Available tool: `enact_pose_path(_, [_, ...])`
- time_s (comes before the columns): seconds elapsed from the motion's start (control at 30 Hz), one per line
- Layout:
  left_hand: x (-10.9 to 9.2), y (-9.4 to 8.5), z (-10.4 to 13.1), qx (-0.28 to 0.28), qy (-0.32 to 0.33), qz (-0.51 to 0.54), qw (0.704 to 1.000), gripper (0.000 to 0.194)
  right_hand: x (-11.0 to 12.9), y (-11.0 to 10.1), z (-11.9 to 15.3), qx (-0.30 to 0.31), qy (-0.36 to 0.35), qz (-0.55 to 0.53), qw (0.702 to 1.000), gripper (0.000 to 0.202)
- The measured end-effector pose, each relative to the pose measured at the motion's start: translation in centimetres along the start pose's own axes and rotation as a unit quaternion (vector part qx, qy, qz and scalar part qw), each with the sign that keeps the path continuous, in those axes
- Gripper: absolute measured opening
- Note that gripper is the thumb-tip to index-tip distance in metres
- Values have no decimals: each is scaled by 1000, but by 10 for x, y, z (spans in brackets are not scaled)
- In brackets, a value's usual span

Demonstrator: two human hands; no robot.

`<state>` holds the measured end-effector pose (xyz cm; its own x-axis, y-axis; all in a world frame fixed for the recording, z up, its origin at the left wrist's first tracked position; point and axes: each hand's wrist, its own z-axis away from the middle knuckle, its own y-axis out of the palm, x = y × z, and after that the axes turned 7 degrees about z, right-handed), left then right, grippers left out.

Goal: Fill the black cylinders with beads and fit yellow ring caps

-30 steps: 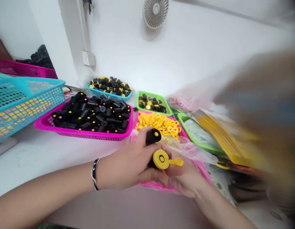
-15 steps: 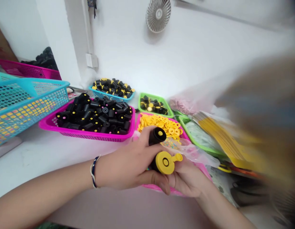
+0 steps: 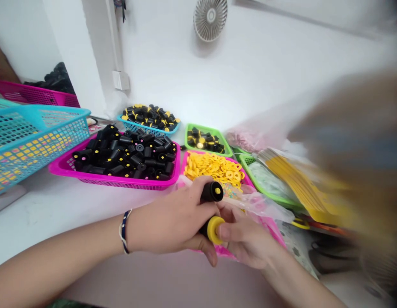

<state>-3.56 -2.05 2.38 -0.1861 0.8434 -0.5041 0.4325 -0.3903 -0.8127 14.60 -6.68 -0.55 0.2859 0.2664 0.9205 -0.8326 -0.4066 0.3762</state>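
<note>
Two black cylinders are in my left hand [image 3: 173, 220], which wears a braided bracelet at the wrist. The upper black cylinder [image 3: 211, 191] has a small yellow dot in its end. Lower down, a yellow cap [image 3: 215, 230] sits on the end of the second black cylinder, most of which my fingers hide. My right hand [image 3: 246, 235] has its thumb pressed on the yellow cap, its other fingers partly hidden behind. Behind the hands, yellow caps [image 3: 214, 167] fill part of a pink basket.
A magenta basket [image 3: 121, 182] of black cylinders stands left, beside a tall blue basket [image 3: 66, 128]. Farther back are a blue basket [image 3: 147, 129] and a green basket [image 3: 229, 147] of capped cylinders. Yellow strips [image 3: 294, 184] and a blurred shape [image 3: 355, 128] are at right.
My right thumb has moved onto the yellow cap, and the cap's small side tab no longer shows. Both hands sit slightly lower in view.
</note>
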Motion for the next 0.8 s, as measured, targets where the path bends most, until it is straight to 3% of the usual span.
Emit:
enact_pose_path(0.23, [-4,3,-1,-5,47,-11,999,36,-6,3,2,-3,-33,53,998,44])
enact_pose_path(0.37, [-7,6,0,-18,32,29,999,31,-3,5,3,-9,-40,67,997,39])
enact_pose_path(0.43, [-4,7,-1,-30,-1,67,997,39,4,4,4,-43,-66,80,994,32])
enact_pose_path(0.5, [4,5,-3,-63,-34,94,993,45,13,0,4,-118,-116,97,981,28])
enact_pose_path(0.6, [18,-1,-7,-164,-60,99,980,38,31,-17,3,-250,-176,131,943,28])
enact_pose_path(0.67, [26,-6,-9,-211,-70,91,971,37,45,-34,-5,-290,-159,243,912,29])
enact_pose_path(0.73, [29,-10,-10,-215,-74,78,971,36,62,-52,-23,-310,-135,395,854,34])
enact_pose_path(0.8, [30,-10,-10,-202,-61,64,975,33,83,-70,-49,-344,-167,446,809,40])
